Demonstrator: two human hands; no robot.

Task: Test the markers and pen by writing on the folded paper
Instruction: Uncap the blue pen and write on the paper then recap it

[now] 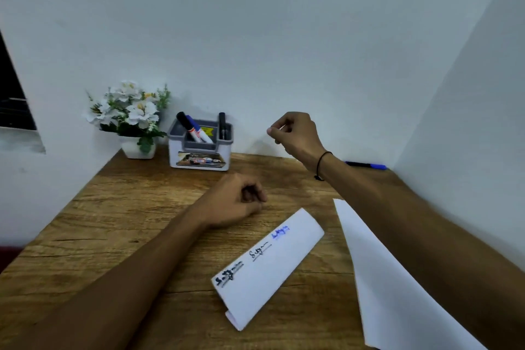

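The folded paper [267,267] lies slanted on the wooden desk [113,221], bearing three scribbles: thick black, thin black and blue. My left hand [235,199] rests on the desk just behind it, fingers curled into a fist with nothing in it. My right hand [295,133] hangs in the air to the right of the grey-and-white holder [200,150], fingers curled, thumb against forefinger, nothing visible between them. In the holder stand a black-capped marker [184,122], a blue-capped marker [199,131] and a black pen [222,125]. A blue-capped pen [366,165] lies by the right wall.
A large white sheet [397,278] lies on the desk's right side, partly under my right forearm. A pot of white flowers [133,116] stands in the back left corner beside the holder. White walls close the desk at the back and right.
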